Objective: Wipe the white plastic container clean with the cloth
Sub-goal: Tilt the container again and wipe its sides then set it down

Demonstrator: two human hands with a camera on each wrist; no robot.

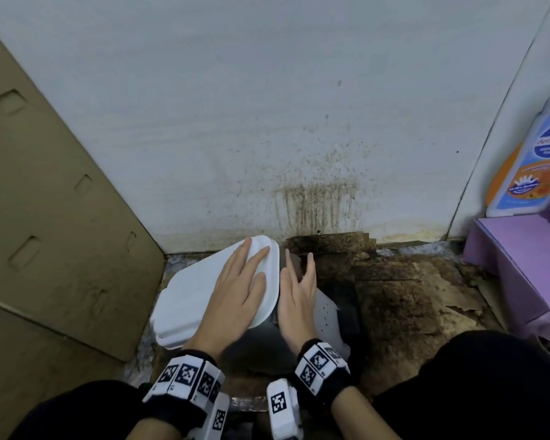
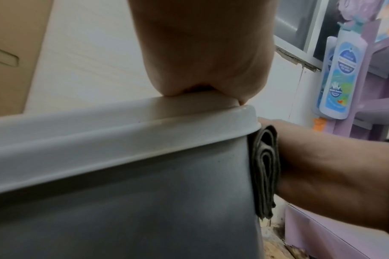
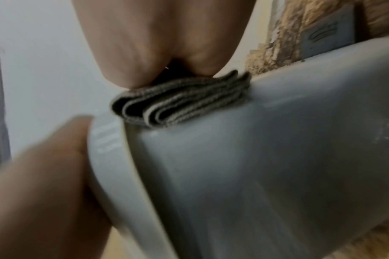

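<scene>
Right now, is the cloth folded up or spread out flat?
Folded up. The cloth shows several stacked layers along its edge, and the right hand presses it flat against the side of the white plastic container.

We were in a home's storage corner: a stained wall [image 1: 315, 198], worn floor [image 1: 410, 296], a cardboard box [image 1: 54, 217], toiletry bottles [image 1: 534, 166] on a purple shelf [image 1: 521, 258].

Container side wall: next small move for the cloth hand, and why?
Probably slide the right hand down the container side wall. The folded cloth sits pressed just under the lid rim, with bare wall below it, and the left hand lies flat on the lid, steadying it.
</scene>
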